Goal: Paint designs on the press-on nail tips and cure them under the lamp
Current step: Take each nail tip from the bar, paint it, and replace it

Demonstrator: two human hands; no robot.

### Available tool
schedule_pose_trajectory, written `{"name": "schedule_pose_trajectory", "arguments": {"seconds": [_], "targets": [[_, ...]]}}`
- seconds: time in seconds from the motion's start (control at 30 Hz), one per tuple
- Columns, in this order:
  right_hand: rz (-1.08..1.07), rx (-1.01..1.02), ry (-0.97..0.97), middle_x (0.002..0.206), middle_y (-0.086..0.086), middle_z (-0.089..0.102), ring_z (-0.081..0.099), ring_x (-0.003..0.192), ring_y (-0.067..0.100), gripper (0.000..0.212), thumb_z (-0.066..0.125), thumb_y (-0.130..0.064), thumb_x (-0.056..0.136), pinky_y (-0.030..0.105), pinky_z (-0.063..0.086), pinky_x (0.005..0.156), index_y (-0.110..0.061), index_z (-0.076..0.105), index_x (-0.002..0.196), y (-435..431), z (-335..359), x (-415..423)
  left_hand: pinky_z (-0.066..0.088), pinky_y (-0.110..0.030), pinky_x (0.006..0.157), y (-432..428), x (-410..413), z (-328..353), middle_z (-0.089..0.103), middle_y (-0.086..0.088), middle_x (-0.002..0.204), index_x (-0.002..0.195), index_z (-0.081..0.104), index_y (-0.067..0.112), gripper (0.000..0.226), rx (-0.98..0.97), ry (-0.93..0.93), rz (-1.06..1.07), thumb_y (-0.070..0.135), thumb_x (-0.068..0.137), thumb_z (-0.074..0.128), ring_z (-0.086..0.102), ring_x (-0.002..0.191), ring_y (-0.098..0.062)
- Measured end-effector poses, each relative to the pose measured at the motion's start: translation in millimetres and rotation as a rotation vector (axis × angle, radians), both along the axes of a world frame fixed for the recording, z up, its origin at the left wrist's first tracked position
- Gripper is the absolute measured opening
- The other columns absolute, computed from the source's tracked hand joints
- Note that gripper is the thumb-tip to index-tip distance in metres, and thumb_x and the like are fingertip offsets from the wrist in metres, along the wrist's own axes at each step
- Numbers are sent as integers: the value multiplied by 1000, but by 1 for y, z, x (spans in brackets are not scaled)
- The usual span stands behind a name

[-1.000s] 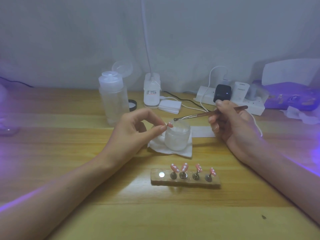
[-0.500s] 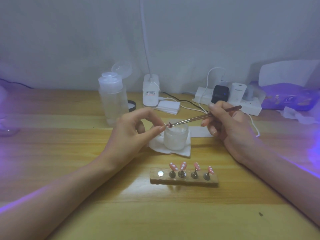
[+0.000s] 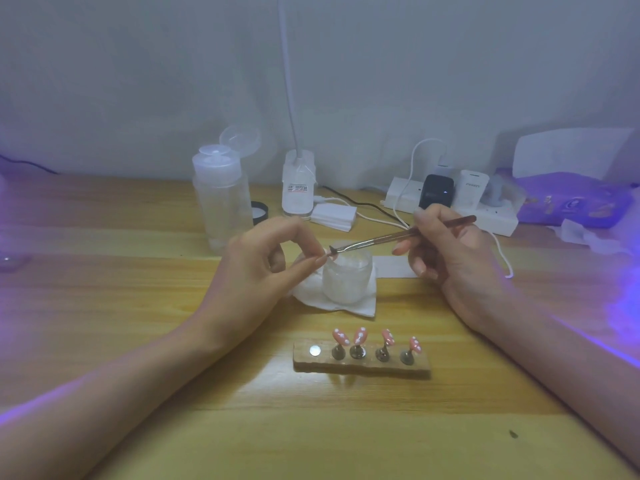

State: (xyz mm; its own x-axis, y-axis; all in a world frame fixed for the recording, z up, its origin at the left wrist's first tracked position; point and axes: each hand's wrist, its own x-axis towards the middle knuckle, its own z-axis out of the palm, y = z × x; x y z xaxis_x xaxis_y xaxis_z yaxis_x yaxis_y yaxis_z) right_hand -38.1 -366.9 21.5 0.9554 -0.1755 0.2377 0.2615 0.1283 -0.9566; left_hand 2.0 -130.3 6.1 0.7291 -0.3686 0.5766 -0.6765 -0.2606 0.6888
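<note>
Nail tip point(image 3: 328, 255) pinched in the left hand point(image 3: 263, 268), with the brush point(image 3: 398, 237) touching it.
The left hand's thumb and forefinger pinch the small tip at their ends, and the other fingers curl behind them. The right hand point(image 3: 446, 251) grips the thin brush like a pen, thumb and fingers curled round its handle, and its dark bristle end touches the tip just at the left fingertips. Between the 2 hands, just under those fingertips, a frosted jar point(image 3: 347, 278) stands on a white tissue point(image 3: 360, 306). Nearer the person than both hands, a wooden holder point(image 3: 360, 365) carries 4 pink tips point(image 3: 360, 336) with white dots on small stands. It also has 1 bare silver disc point(image 3: 314, 350) at its end on the left hand's side. Beyond the left hand stands a clear bottle point(image 3: 221, 199) with its cap flipped open, and beyond the right hand lies a white power strip point(image 3: 485, 218).
</note>
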Motion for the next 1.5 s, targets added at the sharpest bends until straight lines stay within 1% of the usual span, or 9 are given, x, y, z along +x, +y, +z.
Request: {"name": "schedule_pose_trajectory", "arguments": {"seconds": [0.13, 0.27, 0.57, 0.7, 0.9, 1.07, 1.23, 1.43, 1.5], "targets": [[-60, 33, 3, 65, 9, 70, 44, 38, 10, 29, 65, -30, 88, 14, 30, 37, -26, 53, 61, -1, 0, 1, 36, -18, 54, 0, -1, 1, 52, 18, 66, 77, 66, 24, 13, -2, -11, -3, 28, 85, 76, 37, 53, -23], [-6, -12, -15, 68, 9, 71, 50, 42, 11, 26, 67, -38, 84, 14, 33, 39, -27, 56, 64, 0, -1, 1, 38, -20, 56, 0, 0, 0, 49, 22, 60, 78, 66, 24, 13, 9, -15, 12, 22, 86, 76, 41, 54, -27], [-39, -42, -13, 70, 10, 72, 50, 43, 11, 29, 71, -42, 81, 15, 32, 39, -24, 53, 66, -1, -3, 2, 34, -10, 55, -2, 1, -2, 52, 22, 57, 75, 67, 25, 14, -31, 44, 2, 31, 83, 78, 43, 54, -26], [-55, 5, -22, 69, 8, 72, 49, 42, 9, 25, 67, -39, 82, 14, 31, 38, -24, 53, 67, -2, -2, 1, 33, -11, 54, -2, 1, -2, 50, 19, 56, 75, 67, 25, 15, -36, 49, 0, 31, 83, 79, 42, 54, -27], [-65, -24, -9, 65, 9, 70, 47, 42, 9, 27, 63, -30, 90, 13, 30, 38, -21, 50, 68, -1, -3, 1, 33, -11, 53, -2, 0, -2, 48, 20, 53, 74, 68, 23, 15, -39, 62, -15, 29, 83, 79, 37, 50, -13], [-7, -41, -29, 70, 9, 72, 52, 46, 10, 27, 68, -39, 84, 14, 34, 41, -29, 55, 63, 0, -2, 0, 32, -15, 52, -2, 0, -1, 45, 17, 51, 74, 69, 22, 15, -38, 79, -12, 28, 83, 79, 35, 50, -10], [-54, -9, -11, 66, 8, 70, 50, 45, 9, 27, 66, -35, 86, 13, 32, 40, -23, 50, 67, -2, -2, 1, 31, -18, 51, -2, -1, -2, 41, 15, 48, 73, 68, 22, 16, -42, 103, -23, 29, 83, 78, 34, 50, -13], [-64, -23, 6, 64, 8, 69, 49, 45, 9, 29, 63, -30, 91, 14, 32, 40, -24, 50, 65, -2, -3, 0, 33, -17, 51, -1, -3, 0, 65, 3, 67, 73, 68, 25, 18, -27, 104, -23, 39, 81, 74, 36, 49, -7], [-64, 10, -8, 64, 7, 69, 50, 45, 9, 27, 64, -33, 88, 14, 32, 40, -24, 50, 66, -2, -1, -1, 34, -16, 51, -1, -4, 1, 71, 8, 76, 72, 67, 26, 16, -25, 104, -27, 35, 82, 75, 36, 48, -6]]}}
